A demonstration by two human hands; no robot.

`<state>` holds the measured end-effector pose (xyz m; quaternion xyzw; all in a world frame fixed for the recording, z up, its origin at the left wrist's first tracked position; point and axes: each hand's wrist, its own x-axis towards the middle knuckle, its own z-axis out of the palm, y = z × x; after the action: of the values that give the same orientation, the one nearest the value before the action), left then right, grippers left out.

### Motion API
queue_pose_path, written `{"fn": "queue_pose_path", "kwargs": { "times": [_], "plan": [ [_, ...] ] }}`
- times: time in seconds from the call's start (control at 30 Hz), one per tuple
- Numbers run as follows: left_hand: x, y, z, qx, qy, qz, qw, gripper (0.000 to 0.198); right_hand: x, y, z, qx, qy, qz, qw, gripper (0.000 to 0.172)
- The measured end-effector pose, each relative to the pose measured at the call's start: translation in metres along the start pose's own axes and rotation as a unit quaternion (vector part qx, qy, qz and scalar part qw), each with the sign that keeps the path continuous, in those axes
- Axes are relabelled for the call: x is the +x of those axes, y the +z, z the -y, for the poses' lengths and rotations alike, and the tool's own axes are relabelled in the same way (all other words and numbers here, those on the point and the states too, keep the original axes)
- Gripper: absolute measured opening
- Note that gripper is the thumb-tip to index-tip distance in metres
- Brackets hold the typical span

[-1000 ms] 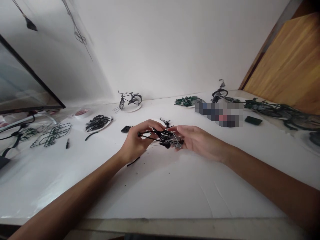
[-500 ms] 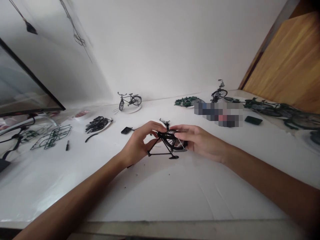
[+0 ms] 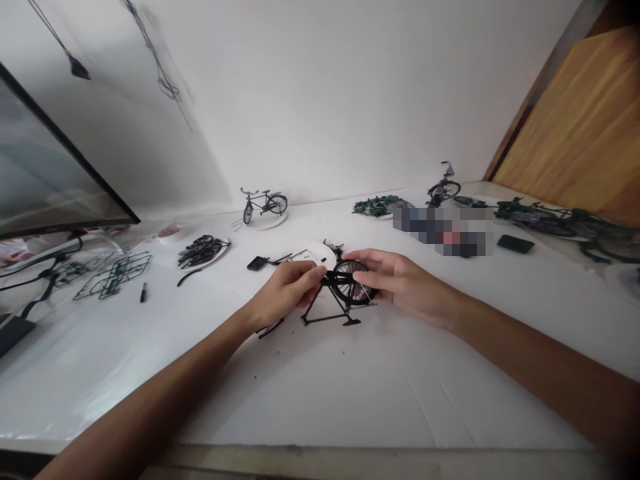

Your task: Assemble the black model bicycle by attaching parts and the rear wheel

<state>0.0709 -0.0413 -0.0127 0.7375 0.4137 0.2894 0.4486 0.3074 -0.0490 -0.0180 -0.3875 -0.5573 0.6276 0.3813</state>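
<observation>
Your left hand [image 3: 287, 290] and right hand [image 3: 395, 280] now hold the black model bicycle [image 3: 325, 319] upright, where it lay tilted a moment ago; its stand base sits at the white surface [image 3: 350, 393], though contact is hard to tell. Your left fingers [image 3: 310, 275] grasp the frame beside the spoked wheel, and your right fingers [image 3: 363, 270] grasp the wheel. A white plate [image 3: 317, 252] lies just behind the bicycle.

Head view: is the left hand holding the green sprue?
No, the left hand is on the black model bicycle frame, away from the green sprue.
</observation>
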Motion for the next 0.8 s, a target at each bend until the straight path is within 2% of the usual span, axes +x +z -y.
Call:
{"fn": "queue_pose_path", "kwargs": {
  "times": [0.27, 0.4, 0.43, 0.5, 0.57, 0.63, 0.7, 0.77, 0.8],
  "plan": [
    [-0.002, 0.002, -0.002, -0.006, -0.023, 0.039, 0.999, 0.054, -0.001, 0.002, 0.001, -0.022, -0.001, 0.015, 1.0, 0.036],
    [0.0, 0.002, -0.003, -0.061, -0.065, 0.048, 0.995, 0.054, -0.003, 0.004, 0.004, -0.061, 0.013, 0.002, 0.998, 0.041],
    [0.001, 0.001, -0.002, -0.091, -0.083, 0.041, 0.992, 0.054, -0.005, 0.005, 0.005, -0.087, -0.001, -0.012, 0.996, 0.042],
    [0.003, 0.0, -0.001, -0.172, -0.123, 0.021, 0.977, 0.05, -0.009, 0.007, 0.008, -0.167, -0.072, -0.036, 0.983, 0.047],
    [0.005, -0.001, -0.001, -0.239, -0.152, 0.009, 0.959, 0.046, -0.013, 0.009, 0.009, -0.268, -0.167, -0.029, 0.948, 0.057],
    [0.004, 0.0, -0.002, -0.267, -0.162, 0.016, 0.95, 0.045, -0.015, 0.011, 0.009, -0.343, -0.226, -0.026, 0.911, 0.063],
    [0.002, 0.002, -0.005, -0.265, -0.16, 0.037, 0.95, 0.048, -0.014, 0.012, 0.007, -0.364, -0.24, -0.055, 0.898, 0.049],
    [0.001, 0.001, -0.005, -0.239, -0.14, 0.071, 0.958, 0.054, -0.011, 0.01, 0.006, -0.345, -0.218, -0.087, 0.909, 0.028],
    [0.001, -0.001, -0.004, -0.209, -0.117, 0.079, 0.968, 0.058, -0.009, 0.009, 0.005, -0.326, -0.199, -0.096, 0.919, 0.024]
  ]
}}
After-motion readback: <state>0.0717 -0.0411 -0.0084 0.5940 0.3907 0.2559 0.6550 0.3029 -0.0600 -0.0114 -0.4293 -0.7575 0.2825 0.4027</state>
